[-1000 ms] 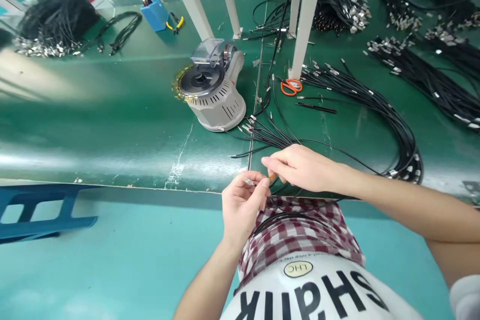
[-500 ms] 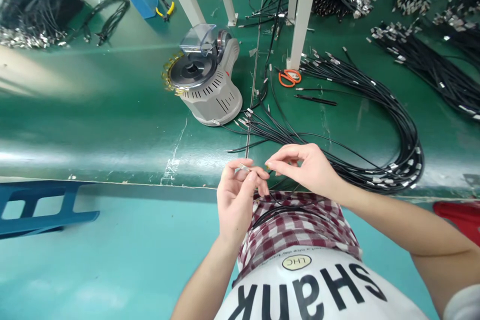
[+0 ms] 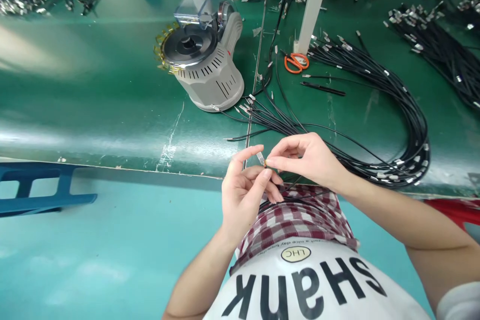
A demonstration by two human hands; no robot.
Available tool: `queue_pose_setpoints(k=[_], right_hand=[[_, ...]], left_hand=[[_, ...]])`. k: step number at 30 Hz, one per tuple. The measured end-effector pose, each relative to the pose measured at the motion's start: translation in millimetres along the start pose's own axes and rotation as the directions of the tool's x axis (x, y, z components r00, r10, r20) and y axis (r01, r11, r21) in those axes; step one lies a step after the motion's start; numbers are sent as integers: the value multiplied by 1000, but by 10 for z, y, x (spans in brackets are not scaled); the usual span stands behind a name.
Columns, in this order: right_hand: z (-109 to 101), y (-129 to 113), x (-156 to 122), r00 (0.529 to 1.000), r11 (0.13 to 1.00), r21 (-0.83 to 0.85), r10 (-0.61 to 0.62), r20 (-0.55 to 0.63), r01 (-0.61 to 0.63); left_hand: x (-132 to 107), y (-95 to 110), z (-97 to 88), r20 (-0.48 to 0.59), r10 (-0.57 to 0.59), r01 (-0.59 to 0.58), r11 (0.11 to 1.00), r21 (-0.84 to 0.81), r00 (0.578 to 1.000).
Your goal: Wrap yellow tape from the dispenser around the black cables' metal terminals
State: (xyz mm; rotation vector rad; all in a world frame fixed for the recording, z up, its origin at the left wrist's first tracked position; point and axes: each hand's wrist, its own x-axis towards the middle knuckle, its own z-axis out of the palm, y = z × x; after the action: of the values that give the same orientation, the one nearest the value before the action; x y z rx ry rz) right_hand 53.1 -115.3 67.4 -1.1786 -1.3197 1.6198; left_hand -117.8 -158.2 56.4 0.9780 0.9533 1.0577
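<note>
A black cable with a small silvery connector (image 3: 260, 158) sits between my hands, just over the table's front edge. My left hand (image 3: 245, 187) pinches the cable below the connector between thumb and fingers, its index finger raised. From the right, my right hand (image 3: 309, 160) closes thumb and index finger at the connector's base. A tiny amber strip (image 3: 265, 163), which looks like tape, shows at those fingertips. More of the black cable (image 3: 296, 201) lies across my lap on the checked cloth.
A grey tape dispenser (image 3: 210, 77) with amber strips round its disc stands on the green table (image 3: 93, 95). A cable bundle (image 3: 405, 105) curves along the right. Behind it lie orange-handled scissors (image 3: 296, 63) and a black pen (image 3: 323, 88). A white post (image 3: 314, 7) rises nearby.
My hands have come together: the right fingertips now meet the cable at the connector. The connector has turned upward, and my left index finger has lifted. The view has shifted slightly.
</note>
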Motion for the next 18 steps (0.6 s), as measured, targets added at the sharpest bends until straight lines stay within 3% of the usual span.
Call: queue_pose_setpoints(k=[18], right_hand=[[-10, 1, 2, 999, 1000, 10, 23, 36, -23]], left_hand=[[-15, -22, -33, 48, -3, 1, 999, 44, 999]])
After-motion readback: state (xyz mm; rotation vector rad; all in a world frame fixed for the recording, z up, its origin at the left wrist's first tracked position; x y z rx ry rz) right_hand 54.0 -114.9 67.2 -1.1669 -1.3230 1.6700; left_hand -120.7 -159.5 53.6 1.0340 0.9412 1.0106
